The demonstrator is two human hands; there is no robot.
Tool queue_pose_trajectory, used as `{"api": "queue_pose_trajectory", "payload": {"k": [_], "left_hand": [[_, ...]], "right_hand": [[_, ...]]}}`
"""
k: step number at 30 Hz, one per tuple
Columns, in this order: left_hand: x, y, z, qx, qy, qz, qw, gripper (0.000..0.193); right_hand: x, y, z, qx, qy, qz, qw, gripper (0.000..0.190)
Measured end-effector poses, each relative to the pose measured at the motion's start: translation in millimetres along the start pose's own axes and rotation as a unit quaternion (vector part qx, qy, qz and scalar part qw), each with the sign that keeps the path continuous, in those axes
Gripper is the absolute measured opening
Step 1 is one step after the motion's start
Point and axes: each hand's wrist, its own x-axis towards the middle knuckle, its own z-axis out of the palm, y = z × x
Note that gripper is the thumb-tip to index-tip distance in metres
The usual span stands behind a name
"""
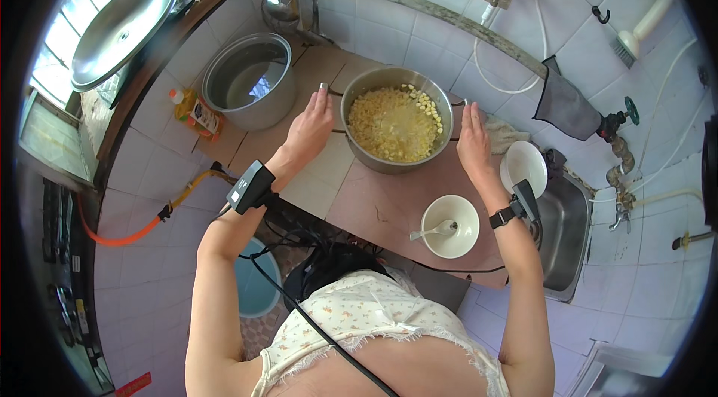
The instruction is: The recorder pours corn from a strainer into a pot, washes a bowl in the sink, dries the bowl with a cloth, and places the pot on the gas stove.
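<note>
A stainless steel pot [392,167] stands on the counter in front of me. It holds small yellow kernels or beans [392,125], with paler, larger pieces gathered along the right side and a cloudy, foamy-looking middle. My left hand [314,122] is closed around the pot's left loop handle, and my right hand [475,141] around the right one. The thumbs and the outer bars of both handles are mostly hidden. Nearer to me, a white bowl [432,209] with a white spoon [437,230] in it sits on the counter.
Left of the pot are a larger aluminium pot [252,116] of water and an oil bottle [196,113]. At right, another white bowl [524,169] sits beside a steel sink [564,245]. A metal lid [126,32] rests on the window ledge. Ladles [279,7] hang behind.
</note>
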Motion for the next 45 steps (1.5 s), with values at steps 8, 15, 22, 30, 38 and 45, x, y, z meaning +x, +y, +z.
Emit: {"api": "queue_pose_trajectory", "payload": {"k": [8, 15, 22, 30, 38, 45], "left_hand": [[1.8, 5.0, -7.4, 0.107, -0.001, 0.016, 0.994, 0.043], [5.4, 8.0, -14.5, 0.110, -0.017, 0.024, 0.994, 0.044], [4.9, 6.9, -0.8, 0.047, -0.005, -0.009, 0.999, 0.045], [5.2, 6.2, -4.5, 0.050, -0.016, -0.004, 0.999, 0.045], [7.0, 0.9, 8.1, -0.008, -0.030, -0.017, 0.999, 0.048], [11.5, 2.0, 3.0, 0.001, -0.042, -0.016, 0.999, 0.047]], "right_hand": [[0.2, -2.6, 0.6, 0.003, -0.001, 0.009, 1.000, 0.050], [-0.7, -0.7, -1.9, -0.012, 0.017, -0.002, 1.000, 0.049], [-0.6, 0.1, -0.9, -0.021, 0.012, -0.003, 1.000, 0.050], [0.4, -1.2, -1.8, -0.018, 0.016, -0.006, 1.000, 0.050], [15.8, -1.4, -33.6, 0.019, -0.033, 0.022, 0.999, 0.036], [74.0, -19.7, -109.7, 0.025, 0.199, -0.026, 0.979, 0.033]]}}
